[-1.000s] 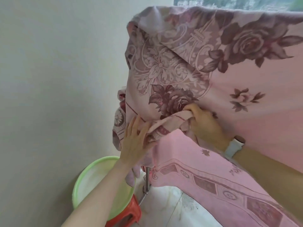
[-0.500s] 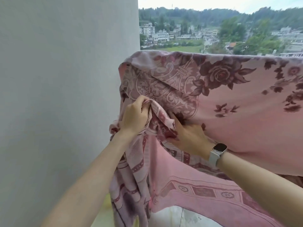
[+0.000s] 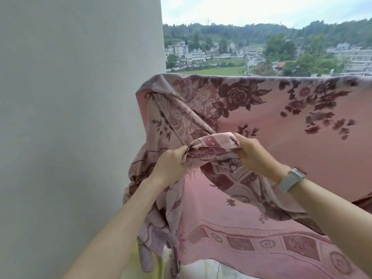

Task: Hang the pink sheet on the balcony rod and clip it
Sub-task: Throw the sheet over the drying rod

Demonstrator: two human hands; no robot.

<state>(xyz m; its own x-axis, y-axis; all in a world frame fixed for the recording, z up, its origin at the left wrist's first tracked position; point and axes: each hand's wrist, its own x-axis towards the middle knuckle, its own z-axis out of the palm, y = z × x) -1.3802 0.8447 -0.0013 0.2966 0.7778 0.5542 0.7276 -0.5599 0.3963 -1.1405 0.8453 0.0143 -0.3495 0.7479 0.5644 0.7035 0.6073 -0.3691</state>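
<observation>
Both hands, left hand (image 3: 169, 166) and right hand (image 3: 254, 156), grip the pink sheet's (image 3: 281, 121) bunched edge.

We see the pink sheet (image 3: 261, 109), printed with dark maroon roses and a patterned border, draped over a horizontal line hidden beneath its top fold. Its left end is bunched and twisted, with a gathered edge lifted forward; the remainder hangs spread.
</observation>
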